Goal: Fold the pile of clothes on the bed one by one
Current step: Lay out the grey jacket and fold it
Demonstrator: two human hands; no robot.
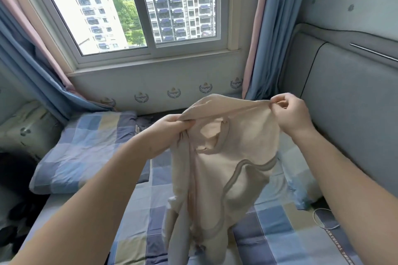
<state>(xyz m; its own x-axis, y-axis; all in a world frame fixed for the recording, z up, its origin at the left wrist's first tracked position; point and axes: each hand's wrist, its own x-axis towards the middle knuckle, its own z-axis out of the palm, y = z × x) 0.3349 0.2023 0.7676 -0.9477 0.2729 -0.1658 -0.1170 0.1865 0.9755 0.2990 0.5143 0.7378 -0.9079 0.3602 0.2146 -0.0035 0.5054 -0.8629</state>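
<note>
Beige top (226, 157) held up above the bed (280, 228), hem trailing onto it. Left hand (172, 127) and right hand (290, 114) each pinch its upper edge, stretched taut between them, likely to straighten it before folding.

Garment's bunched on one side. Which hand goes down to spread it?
Likely left: the left hand grips the garment right above the bunched folds, while the right hand pinches the far top corner.

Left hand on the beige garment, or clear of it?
Touching. Head view: fingers of the left hand curl round a bunched upper edge of the beige garment.
</note>
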